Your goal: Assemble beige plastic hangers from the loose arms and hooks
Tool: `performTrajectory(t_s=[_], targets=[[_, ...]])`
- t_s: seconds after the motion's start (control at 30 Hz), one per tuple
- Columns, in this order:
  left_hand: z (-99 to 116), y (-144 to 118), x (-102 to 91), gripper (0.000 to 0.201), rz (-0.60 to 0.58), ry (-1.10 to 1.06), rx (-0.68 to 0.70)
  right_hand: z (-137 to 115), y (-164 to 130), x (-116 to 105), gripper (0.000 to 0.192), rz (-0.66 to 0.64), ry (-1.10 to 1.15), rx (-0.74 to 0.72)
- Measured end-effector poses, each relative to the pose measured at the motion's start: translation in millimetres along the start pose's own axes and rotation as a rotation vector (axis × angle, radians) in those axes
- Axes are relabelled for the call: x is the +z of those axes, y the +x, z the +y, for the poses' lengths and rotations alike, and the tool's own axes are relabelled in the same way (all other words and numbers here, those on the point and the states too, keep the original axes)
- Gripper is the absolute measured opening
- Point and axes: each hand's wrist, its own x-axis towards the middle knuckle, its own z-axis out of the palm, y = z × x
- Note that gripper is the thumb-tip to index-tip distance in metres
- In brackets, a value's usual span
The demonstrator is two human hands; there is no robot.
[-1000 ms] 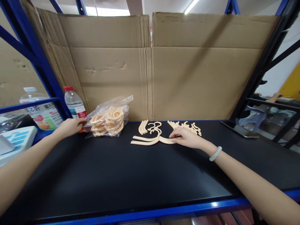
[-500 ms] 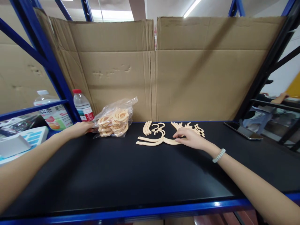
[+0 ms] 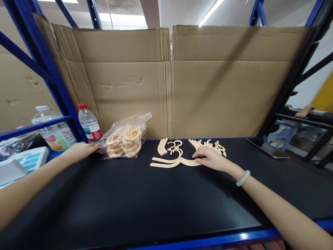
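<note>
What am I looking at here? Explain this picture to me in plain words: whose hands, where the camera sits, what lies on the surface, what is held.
There is no machine here. A person wears a camera on the head, so it looks forward and down at their own two bare arms.

The left hand rests against the edge of a clear plastic bag filled with beige rings. The right hand, with a pale bracelet at the wrist, lies with its fingertips on a beige curved hanger piece. Neither hand has lifted anything.

Everything sits on a black shelf surface in a blue metal rack. More beige curved pieces and hooks lie in small groups behind the right hand. A red-capped water bottle stands left of the bag, a dark phone or tablet lies far right, and flattened cardboard forms the back wall.
</note>
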Motion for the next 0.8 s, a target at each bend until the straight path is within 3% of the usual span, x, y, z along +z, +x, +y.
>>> performTrajectory(t_s=[0.33,0.53,0.8], targets=[[2,-10,-10.9,0.036,-0.036,0.181,-0.134,-8,2,-4,0.011,-0.009,-0.008,0.010],[1,0,-7.0,0.042,0.055,-0.057,-0.290,-8,1,-6,0.012,-0.027,-0.009,-0.003],[5,1,-12.2,0.053,0.178,-0.199,-0.508,-11,1,-6,0.012,-0.027,-0.026,-0.020]])
